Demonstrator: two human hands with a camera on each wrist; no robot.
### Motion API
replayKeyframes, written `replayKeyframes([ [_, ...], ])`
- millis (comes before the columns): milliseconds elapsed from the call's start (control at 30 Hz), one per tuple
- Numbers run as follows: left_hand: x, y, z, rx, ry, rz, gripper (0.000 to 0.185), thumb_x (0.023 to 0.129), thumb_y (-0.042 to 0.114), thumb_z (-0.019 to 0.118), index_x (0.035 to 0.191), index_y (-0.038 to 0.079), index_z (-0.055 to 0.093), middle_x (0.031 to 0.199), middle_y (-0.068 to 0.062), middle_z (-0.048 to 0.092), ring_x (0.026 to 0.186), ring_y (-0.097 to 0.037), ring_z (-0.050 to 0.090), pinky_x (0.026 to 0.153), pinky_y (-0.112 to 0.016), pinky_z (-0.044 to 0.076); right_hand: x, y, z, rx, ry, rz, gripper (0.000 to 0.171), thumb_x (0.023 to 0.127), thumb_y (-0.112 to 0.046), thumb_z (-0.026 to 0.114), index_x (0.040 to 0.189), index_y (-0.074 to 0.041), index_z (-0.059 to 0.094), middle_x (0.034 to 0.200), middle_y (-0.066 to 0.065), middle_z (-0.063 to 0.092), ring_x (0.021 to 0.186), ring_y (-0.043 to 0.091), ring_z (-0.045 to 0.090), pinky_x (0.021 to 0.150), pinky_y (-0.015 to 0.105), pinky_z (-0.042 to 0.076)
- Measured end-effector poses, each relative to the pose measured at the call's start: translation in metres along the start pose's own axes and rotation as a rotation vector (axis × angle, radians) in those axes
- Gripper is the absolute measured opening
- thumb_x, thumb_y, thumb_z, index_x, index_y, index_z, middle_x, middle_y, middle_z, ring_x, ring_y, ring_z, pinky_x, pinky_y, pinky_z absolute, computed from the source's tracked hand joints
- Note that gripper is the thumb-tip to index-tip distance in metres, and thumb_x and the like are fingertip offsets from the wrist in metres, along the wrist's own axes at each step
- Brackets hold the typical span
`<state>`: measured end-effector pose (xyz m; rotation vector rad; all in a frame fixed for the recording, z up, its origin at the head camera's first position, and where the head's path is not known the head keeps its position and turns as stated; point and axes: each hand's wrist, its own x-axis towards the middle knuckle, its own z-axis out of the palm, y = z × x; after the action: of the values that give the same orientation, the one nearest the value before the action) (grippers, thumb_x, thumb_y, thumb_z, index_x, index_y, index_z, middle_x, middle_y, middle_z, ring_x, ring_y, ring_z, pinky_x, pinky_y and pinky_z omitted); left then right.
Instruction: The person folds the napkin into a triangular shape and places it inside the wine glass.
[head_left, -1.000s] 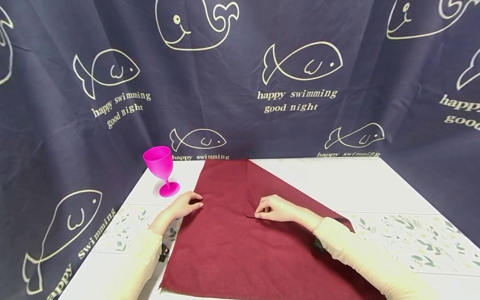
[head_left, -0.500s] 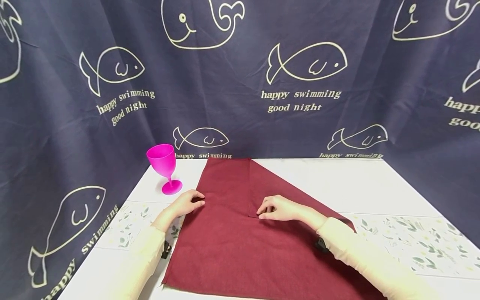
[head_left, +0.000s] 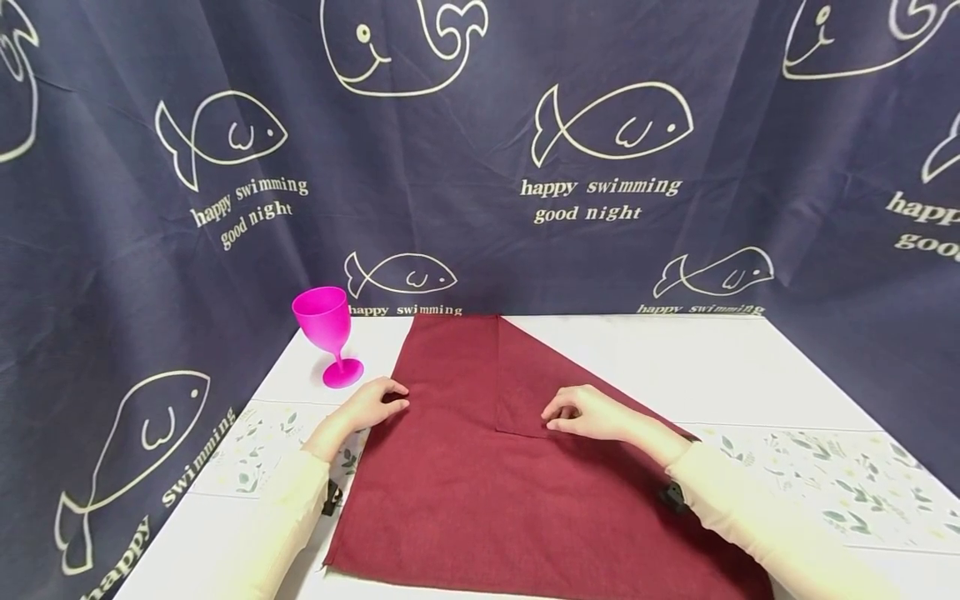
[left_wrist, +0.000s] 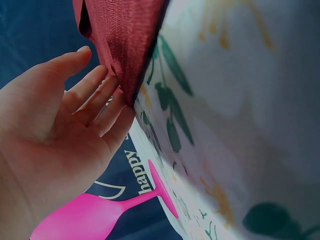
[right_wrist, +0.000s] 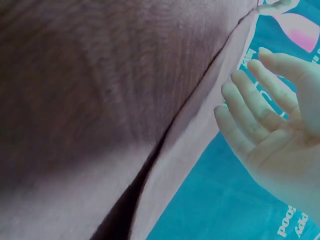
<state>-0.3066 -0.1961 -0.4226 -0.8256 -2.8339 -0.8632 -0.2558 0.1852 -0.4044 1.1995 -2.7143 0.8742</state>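
A dark red cloth (head_left: 450, 500) lies over the table, its far right corner folded inward so that the flap's corner (head_left: 513, 417) rests near the middle. At the cloth's left edge is my left hand (head_left: 366, 406), fingers loosely bent; in the left wrist view its fingertips touch the red fabric (left_wrist: 131, 35). My right hand (head_left: 588, 412) hovers just above the flap's near edge. The right wrist view shows the right hand (right_wrist: 270, 120) with relaxed fingers, holding nothing and apart from the cloth (right_wrist: 100, 75).
A pink goblet (head_left: 325, 321) stands upright on the white table (head_left: 637, 350) behind my left hand. Leaf-patterned strips (head_left: 825, 475) run across the table at both sides. A dark blue curtain (head_left: 480, 167) with fish drawings hangs behind and to the left.
My right hand has let go of the flap's corner and slid right along its edge. The flap now lies flatter. The left hand stays at the cloth's left edge.
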Motion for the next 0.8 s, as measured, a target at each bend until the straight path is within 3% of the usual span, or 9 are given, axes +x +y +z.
replayKeyframes([
  [500,0.003,-0.003,0.001,-0.036,0.008,-0.028,0.022,0.082,0.014,0.059,0.099,0.0,0.062,0.097,-0.012,0.063,0.098,-0.027,0.056,0.088,-0.04,0.042,-0.029,-0.003,-0.015,-0.057,0.04,0.02,0.015,0.076,-0.013,0.066,0.09,-0.008,0.067,0.079,-0.004,0.061,0.066,0.002,0.056,0.062,0.026,0.048],
  [800,0.004,-0.001,0.001,-0.097,0.03,0.002,0.021,0.082,0.011,0.058,0.098,-0.003,0.062,0.094,-0.012,0.065,0.093,-0.025,0.059,0.082,-0.039,0.045,-0.051,-0.002,-0.021,-0.004,0.079,0.035,0.015,0.077,-0.012,0.065,0.091,-0.006,0.066,0.083,0.004,0.064,0.068,0.004,0.059,0.063,0.027,0.051],
])
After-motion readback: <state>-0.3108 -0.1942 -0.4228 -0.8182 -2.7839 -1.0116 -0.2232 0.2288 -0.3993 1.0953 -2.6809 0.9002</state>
